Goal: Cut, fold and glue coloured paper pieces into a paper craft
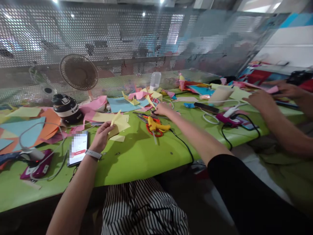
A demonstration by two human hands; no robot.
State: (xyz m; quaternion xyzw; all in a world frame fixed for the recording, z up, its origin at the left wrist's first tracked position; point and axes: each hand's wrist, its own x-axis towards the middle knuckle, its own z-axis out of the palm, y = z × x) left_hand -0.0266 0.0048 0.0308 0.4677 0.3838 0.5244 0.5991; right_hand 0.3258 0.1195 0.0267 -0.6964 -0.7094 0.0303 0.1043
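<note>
My left hand [104, 133] pinches a folded piece of yellow paper [120, 124] above the green table. Stretched out across the table, my right hand [163, 108] has its fingers bent down at a small dark thing, beside scraps of coloured paper [139, 94]. What those fingers grip is too small to make out. Just in front of it lies a yellow glue gun [157, 125], with its black cord running to the table's front edge. Scissors with orange-red handles [160, 133] lie partly under the glue gun. A small yellow paper strip [117, 138] rests below the folded paper.
A lit phone [79, 147] and a purple power strip [39, 164] lie at left. Behind them stand a black jar [67, 109] and a fan [78, 72]. A perforated metal screen [110, 49] borders the back. At right, a co-worker's hands [260, 99] handle paper near another purple power strip [228, 120].
</note>
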